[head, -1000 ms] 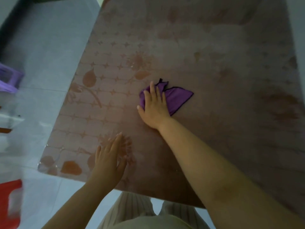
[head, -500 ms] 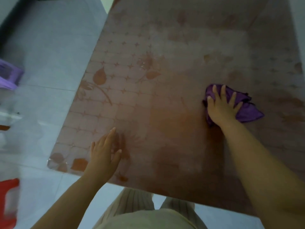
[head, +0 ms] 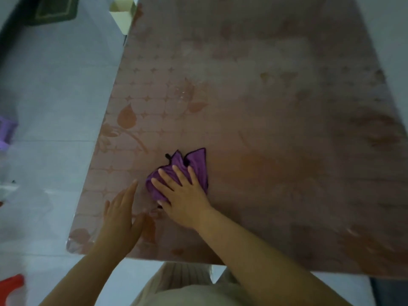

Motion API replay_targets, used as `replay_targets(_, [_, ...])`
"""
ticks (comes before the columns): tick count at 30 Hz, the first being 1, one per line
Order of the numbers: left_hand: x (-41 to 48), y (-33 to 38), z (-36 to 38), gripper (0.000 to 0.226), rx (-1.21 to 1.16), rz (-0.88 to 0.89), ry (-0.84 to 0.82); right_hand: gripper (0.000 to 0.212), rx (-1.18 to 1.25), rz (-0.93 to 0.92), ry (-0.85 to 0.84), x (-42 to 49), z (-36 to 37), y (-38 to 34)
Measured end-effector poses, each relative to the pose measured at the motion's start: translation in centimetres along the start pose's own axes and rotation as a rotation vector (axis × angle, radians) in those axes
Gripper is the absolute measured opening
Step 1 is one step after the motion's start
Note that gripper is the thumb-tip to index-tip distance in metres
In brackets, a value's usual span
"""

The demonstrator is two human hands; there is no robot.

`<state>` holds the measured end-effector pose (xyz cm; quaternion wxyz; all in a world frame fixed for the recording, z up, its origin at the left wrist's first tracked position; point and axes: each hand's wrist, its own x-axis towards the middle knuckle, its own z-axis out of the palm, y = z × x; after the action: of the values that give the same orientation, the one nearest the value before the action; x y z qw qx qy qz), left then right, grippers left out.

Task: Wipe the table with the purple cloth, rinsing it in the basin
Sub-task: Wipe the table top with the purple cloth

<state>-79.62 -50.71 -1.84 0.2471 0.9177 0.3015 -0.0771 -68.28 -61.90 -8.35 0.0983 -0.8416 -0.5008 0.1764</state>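
Mid-wipe on the near-left part of the counter [head: 287,129]. Presses the purple cloth [head: 196,164] flat under the right hand [head: 183,202], with fingers [head: 167,177] straight and spread across it, not curled round or pinching it. Likely done that way for broad contact and an easy slide. Bunched up, with two black-edged corners poking out on the far side and the near side hidden under the palm. Braces with the left hand [head: 120,217] just left of the cloth, close to the near-left corner, fingers straight and together, holding nothing. Looks laid on the surface, contact not certain; probably there for support while leaning over. Shows a wet-looking sheen and a few droplets farther out toward the middle. No basin identifiable in view. Only a purple plastic item [head: 5,133] and something red [head: 11,286] on the floor at left, both too cropped to name, plus a green mat [head: 53,9] far left and a pale box [head: 123,14] by the far-left corner. Judged mid-task: far and right areas probably left to cover, rinse due at some point. Risk of the cloth rolling up under the flat palm.
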Motion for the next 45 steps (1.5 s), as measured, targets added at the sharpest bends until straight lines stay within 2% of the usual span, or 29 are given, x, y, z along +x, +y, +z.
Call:
replay_targets(3, [1.1,0.4,0.3,0.066,0.008,0.059,-0.022,0.053,-0.052,0.192,0.151,-4.8,-0.6,4.7])
replay_targets(6, [1.9,0.9,0.6,0.066,-0.012,0.11,-0.05,0.054,-0.089,0.52,0.242,-10.3,-1.7,11.7])
replay_targets(9, [2.1,0.9,0.7,0.066,-0.012,0.141,-0.065,0.055,-0.06,0.876,0.224,-14.5,-3.4,18.6])
replay_targets(12, [2.0,0.4,0.5,0.066,-0.021,0.135,-0.07,0.055,0.043,1.025,0.182,-13.1,-4.6,21.7])
replay_targets(15, [1.7,-0.3,0.2,0.066,-0.035,0.125,-0.073,0.056,0.052,0.95,0.195,-6.8,-5.2,19.8])
replay_targets(20, [0.8,-0.5,-0.1,0.065,-0.003,0.112,-0.032,0.061,0.024,0.445,0.05,1.7,-3.5,8.3])
replay_targets(23, [0.5,0.9,0.6,0.064,0.017,0.095,-0.011,0.059,0.01,0.197,-0.02,0.3,-1.2,2.6])
replay_targets(26, [0.4,3.5,2.1,0.066,0.057,0.115,-0.038,0.055,0.028,0.08,-0.02,-4.5,-0.3,3.1])
replay_targets(29, [-0.4,6.9,4.0,0.066,0.056,0.131,-0.054,0.054,0.037,0.105,0.019,-11.0,-0.7,7.5])
replay_targets(33, [-3.8,12.4,7.8,0.062,0.041,0.131,0.005,0.054,-0.058,0.263,0.096,-20.0,-2.0,16.5])
replay_targets(38, [-8.4,16.9,12.2,0.065,0.023,0.015,0.017,0.055,-0.089,0.478,0.118,-28.4,-3.7,26.1])
replay_targets(41, [-10.7,17.3,13.0,0.066,-0.012,-0.009,0.045,0.056,-0.078,0.5,0.093,-29.8,-3.2,25.9])
replay_targets(45, [-13.0,15.0,11.9,0.065,-0.055,-0.011,0.121,0.058,-0.079,0.486,0.078,-27.6,-1.9,21.6])
